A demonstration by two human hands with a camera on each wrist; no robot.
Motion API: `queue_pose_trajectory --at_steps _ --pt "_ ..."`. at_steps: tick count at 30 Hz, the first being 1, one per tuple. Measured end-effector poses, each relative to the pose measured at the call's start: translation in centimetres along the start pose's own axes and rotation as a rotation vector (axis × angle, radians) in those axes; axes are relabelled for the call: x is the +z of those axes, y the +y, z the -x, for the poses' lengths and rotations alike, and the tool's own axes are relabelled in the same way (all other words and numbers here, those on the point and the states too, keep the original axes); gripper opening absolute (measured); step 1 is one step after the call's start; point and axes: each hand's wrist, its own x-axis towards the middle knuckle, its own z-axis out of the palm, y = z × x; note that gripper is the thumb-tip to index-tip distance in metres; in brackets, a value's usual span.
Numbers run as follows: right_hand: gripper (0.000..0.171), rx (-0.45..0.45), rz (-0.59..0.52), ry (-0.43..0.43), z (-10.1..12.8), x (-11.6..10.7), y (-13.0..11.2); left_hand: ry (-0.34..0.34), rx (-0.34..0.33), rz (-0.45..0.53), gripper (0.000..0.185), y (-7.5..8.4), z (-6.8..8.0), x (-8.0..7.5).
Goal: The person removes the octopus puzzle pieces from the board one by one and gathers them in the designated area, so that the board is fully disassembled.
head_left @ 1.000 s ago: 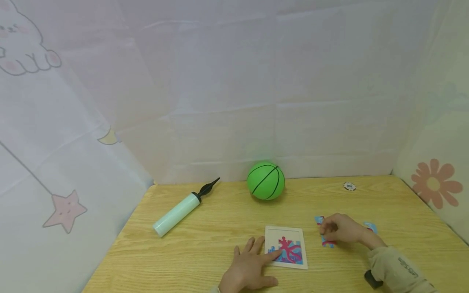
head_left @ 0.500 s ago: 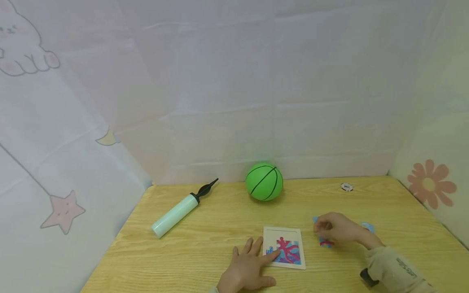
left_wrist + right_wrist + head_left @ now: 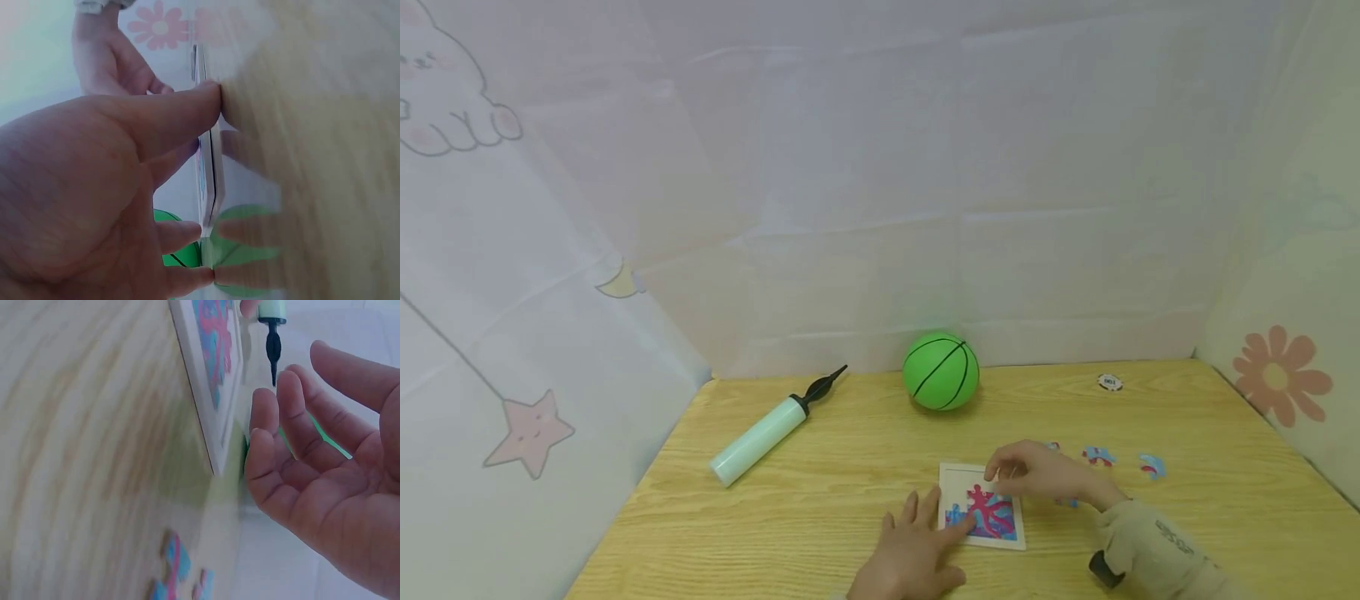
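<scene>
— Left to right: air pump [image 3: 769,433], green ball [image 3: 941,371], then the puzzle board [image 3: 982,507], pinned by the left hand [image 3: 913,550], fingers flat.

— The right hand [image 3: 1033,472], relaxed and empty, hovers above it; its sleeve could sweep loose pieces [image 3: 1099,456] off.

puzzle board [image 3: 981,506] | white frame, pink-blue picture | flat on table, near front edge
</scene>
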Motion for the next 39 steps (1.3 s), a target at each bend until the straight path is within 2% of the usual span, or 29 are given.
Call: queue_pose_trajectory --at_steps 2,7,14,27,39 --pt "0.011 0.021 -0.016 -0.001 -0.6 0.6 -0.1 -0.019 -0.003 0.016 0.065 0.2 0.0 0.0" --pt "0.013 0.047 0.044 0.031 -1.7 1.3 0.0 -0.061 -0.018 0.030 0.066 0.5 -0.1 0.1" --pt "0.018 0.059 0.121 0.073 -2.7 1.7 0.5 -0.047 -0.016 -0.061 0.075 0.6 0.0 0.1" --pt "0.007 0.072 0.164 0.059 -3.0 2.0 0.2 -0.055 -0.014 -0.031 0.073 0.6 0.1 0.1" --pt "0.007 0.079 0.134 0.053 -3.0 2.0 0.5 -0.039 -0.004 -0.069 0.073 0.7 0.2 0.0"
